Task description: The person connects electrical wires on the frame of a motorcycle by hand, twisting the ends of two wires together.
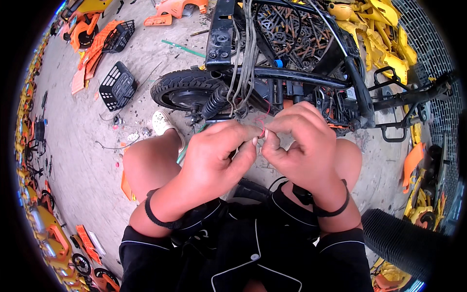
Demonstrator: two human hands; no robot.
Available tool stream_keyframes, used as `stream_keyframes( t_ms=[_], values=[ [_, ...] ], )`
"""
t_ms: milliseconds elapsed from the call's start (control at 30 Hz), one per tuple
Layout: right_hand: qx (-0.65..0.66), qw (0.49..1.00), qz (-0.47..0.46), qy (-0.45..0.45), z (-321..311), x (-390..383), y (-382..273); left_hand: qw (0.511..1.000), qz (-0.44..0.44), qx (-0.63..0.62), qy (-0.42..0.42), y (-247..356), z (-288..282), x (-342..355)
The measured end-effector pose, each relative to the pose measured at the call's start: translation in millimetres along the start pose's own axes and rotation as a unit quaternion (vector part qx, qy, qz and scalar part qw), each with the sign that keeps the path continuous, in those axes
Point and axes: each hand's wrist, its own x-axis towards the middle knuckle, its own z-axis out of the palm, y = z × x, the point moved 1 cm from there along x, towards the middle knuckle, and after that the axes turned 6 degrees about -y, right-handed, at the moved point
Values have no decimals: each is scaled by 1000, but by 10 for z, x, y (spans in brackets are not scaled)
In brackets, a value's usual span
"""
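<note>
Close together in the middle, my left hand [216,153] and my right hand [304,146] pinch a thin red wire [262,119] between thumbs and fingertips. The wire trails up in loose loops toward a stripped black scooter frame [301,75]. Its exact ends at my fingertips are too small to make out. Just beyond my fingers a bundle of grey cables [243,63] hangs over the frame. A black tyre [182,87] and a coil-spring shock absorber [215,103] sit at the frame's left end.
Rusty metal parts [292,31] are heaped behind the frame. A black plastic basket [118,86] lies on the concrete floor at left. Orange panels [97,46] lie beyond it, and yellow panels [389,44] are piled at far right. A ribbed black object [399,241] stands near my right elbow.
</note>
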Motion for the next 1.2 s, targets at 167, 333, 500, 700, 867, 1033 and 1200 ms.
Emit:
stream_keyframes(
  t_ms=[167,333,500,700,867,1033,1200],
  values=[
    [37,999,22,-22,-45,-6,36,999,-22,-27,22,-23,-2,11],
    [-40,999,-32,-15,-80,25,-39,998,-48,-24,37,-27,-1,13],
    [-55,997,-40,-27,-4,2,-34,997,-53,-35,39,-25,23,13],
    [-108,991,-74,-41,30,-10,-21,997,-19,36,61,-69,92,-10],
    [-156,979,-124,-39,77,-58,8,997,-24,58,44,-49,76,-30],
    [-134,984,-113,-21,97,-35,0,998,-17,48,22,-26,6,-11],
    [-26,999,-10,-17,99,3,-5,999,-24,13,19,-53,-16,-11]
  ],
)
